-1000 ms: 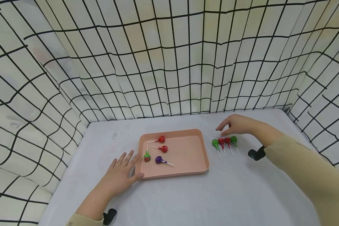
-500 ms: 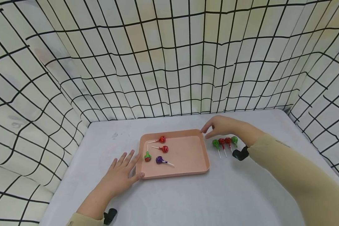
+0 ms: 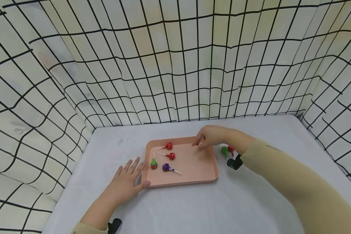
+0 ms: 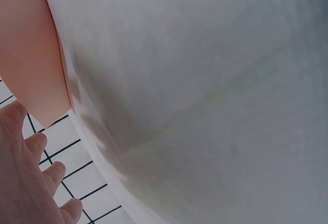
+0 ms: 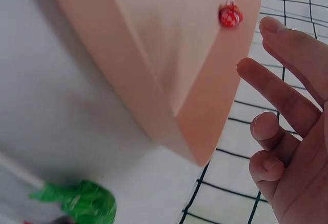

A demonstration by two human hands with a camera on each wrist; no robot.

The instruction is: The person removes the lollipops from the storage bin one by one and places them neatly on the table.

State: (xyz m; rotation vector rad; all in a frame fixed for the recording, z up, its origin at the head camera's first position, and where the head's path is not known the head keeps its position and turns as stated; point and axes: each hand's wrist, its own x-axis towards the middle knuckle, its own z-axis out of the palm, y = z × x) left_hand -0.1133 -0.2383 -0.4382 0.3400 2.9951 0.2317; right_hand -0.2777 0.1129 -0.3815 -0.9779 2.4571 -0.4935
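Left hand (image 3: 125, 183) is spreading its fingers wide along the left side of the pink tray (image 3: 190, 169), its thumb lying at the near left corner. Right hand (image 3: 213, 136) is hovering above the far right corner, fingers parted and loosely bent, with a soft shadow falling on the tray floor below.

Inside the tray, four lollipops are lying toward the left half. An upper red lollipop (image 3: 169, 146) and a lower red lollipop (image 3: 172, 156) are pointing their sticks leftward, one just nearer than the other. A green-and-red lollipop (image 3: 154, 164) is pointing its stick toward the far side; just right of it, a purple lollipop (image 3: 165, 167) is pointing its stick rightward.

Outside, just beyond the tray's right side, a green lollipop (image 3: 225, 150) and a dark red lollipop (image 3: 230, 149) are lying side by side (the right forearm is partly hiding this spot).

A small black camera (image 3: 235, 162) is sitting at the right wrist. The white worktop (image 3: 199, 208) is carrying everything, and black-gridded walls (image 3: 178, 65) are rising around it.
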